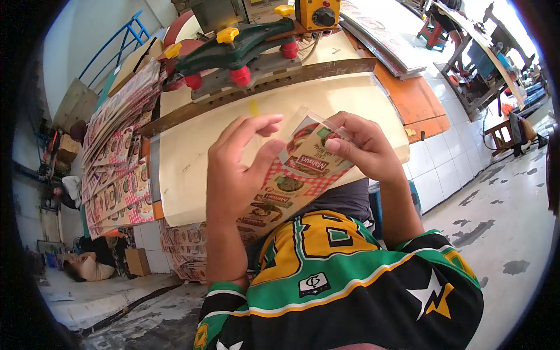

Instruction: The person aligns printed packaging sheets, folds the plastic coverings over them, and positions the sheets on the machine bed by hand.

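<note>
A printed sheet with food pictures and a red checked pattern slopes down toward my lap. At its upper end is a clear plastic piece. My right hand pinches the sheet's upper right edge between thumb and fingers. Beside the sheet's left edge, my left hand is raised with thumb and fingers apart, its palm side facing the sheet. Both hands are above the cream work surface. Behind them stands a press with yellow knobs and red cylinders over a metal bar.
Stacked printed sheets lie at the left, with more below the table edge. An orange board and another stack are at the right. One person is low at far left; another is partly visible at upper right.
</note>
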